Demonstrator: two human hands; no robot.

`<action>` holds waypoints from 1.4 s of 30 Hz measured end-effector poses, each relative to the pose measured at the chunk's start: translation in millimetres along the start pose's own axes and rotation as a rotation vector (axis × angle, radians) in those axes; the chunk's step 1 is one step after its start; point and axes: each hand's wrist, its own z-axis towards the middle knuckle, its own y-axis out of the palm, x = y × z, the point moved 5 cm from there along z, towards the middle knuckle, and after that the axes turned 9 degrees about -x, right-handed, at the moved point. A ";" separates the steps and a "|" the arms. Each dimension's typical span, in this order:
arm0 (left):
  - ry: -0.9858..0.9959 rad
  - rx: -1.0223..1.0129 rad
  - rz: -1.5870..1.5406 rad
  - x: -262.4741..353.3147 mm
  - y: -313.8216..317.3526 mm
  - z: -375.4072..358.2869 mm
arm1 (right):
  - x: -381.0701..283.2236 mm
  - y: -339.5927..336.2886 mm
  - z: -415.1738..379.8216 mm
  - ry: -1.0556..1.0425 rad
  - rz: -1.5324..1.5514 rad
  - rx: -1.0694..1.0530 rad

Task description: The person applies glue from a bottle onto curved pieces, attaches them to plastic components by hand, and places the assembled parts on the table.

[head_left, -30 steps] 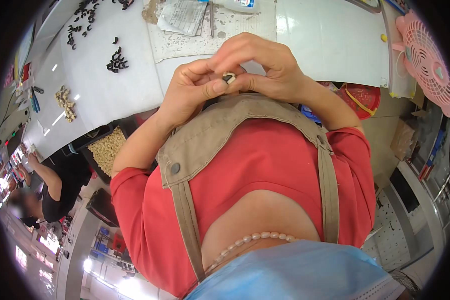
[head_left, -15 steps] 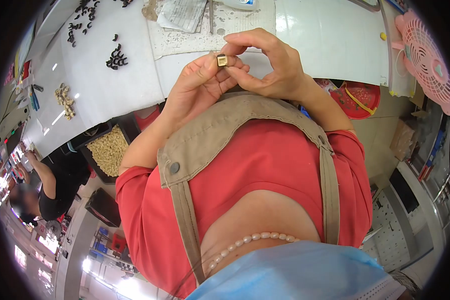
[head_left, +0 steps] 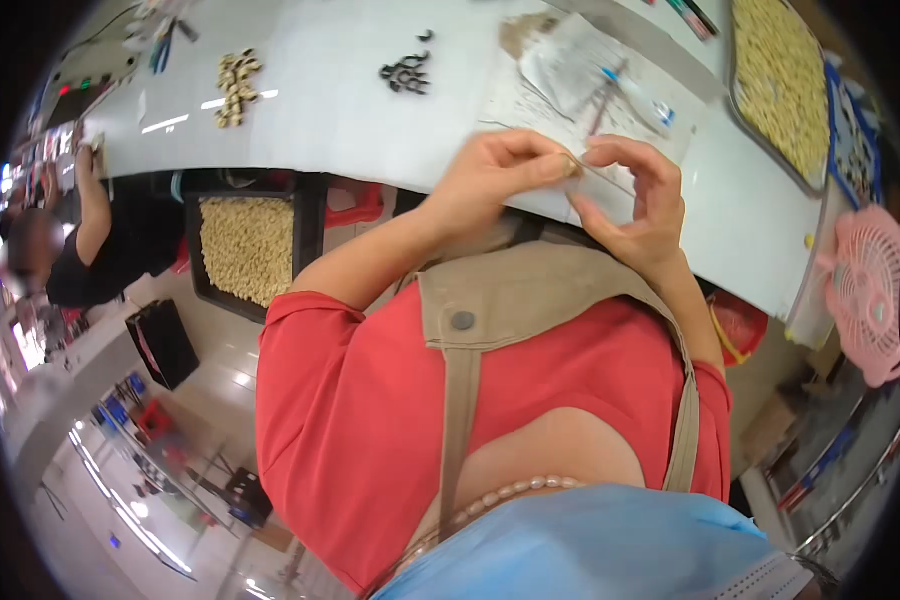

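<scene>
Upper centre: left hand point(head_left: 492, 182) pinches small brownish piece point(head_left: 574, 168), blurred, partly hidden; right hand point(head_left: 645, 207) adjacent, thumb and forefinger parted.

The worktop point(head_left: 310, 110) is smooth, white and glossy, with bright streaks of reflected light. Creased matt paper point(head_left: 560, 75) lies on it. The apron point(head_left: 540, 285) is matt woven cloth with a dull, metal-looking button point(head_left: 462, 320); the shirt point(head_left: 360, 420) is soft, matt red cloth. The face mask point(head_left: 580, 540) looks like thin, pleated fabric, and the necklace beads point(head_left: 522, 487) have a pearly shine. The fan point(head_left: 863, 290) is pink plastic. The small held piece point(head_left: 574, 169) is too blurred to tell its material.
</scene>
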 end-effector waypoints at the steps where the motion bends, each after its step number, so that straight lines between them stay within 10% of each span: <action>1: 0.069 0.079 0.286 13.1 -17.5 -3.0 | -1.9 -1.3 5.3 -0.041 -0.025 -0.011; 5: 0.584 0.706 1.615 107.0 -118.9 -43.1 | 17.3 -18.9 1.1 0.108 -0.134 0.051; 11: 0.187 1.162 2.336 137.3 -194.9 -64.5 | 29.6 -26.5 -12.7 0.223 -0.087 0.124; 14: 0.610 0.581 1.858 129.4 -188.2 -35.1 | 31.8 -31.7 -20.3 0.256 -0.106 0.150; 20: 0.019 0.501 1.700 95.2 -107.9 31.4 | 36.5 -41.2 -31.6 0.289 -0.090 0.197; 27: 0.213 0.075 1.606 92.3 -130.5 55.6 | 37.5 -65.9 -38.3 0.323 -0.086 0.250; 36: 0.267 0.307 1.441 86.4 -120.3 48.8 | 56.8 -100.4 -7.0 0.465 -0.213 0.188; 42: 0.173 0.128 0.544 39.4 -43.8 27.2 | 73.0 -69.4 3.2 0.426 -0.565 -0.083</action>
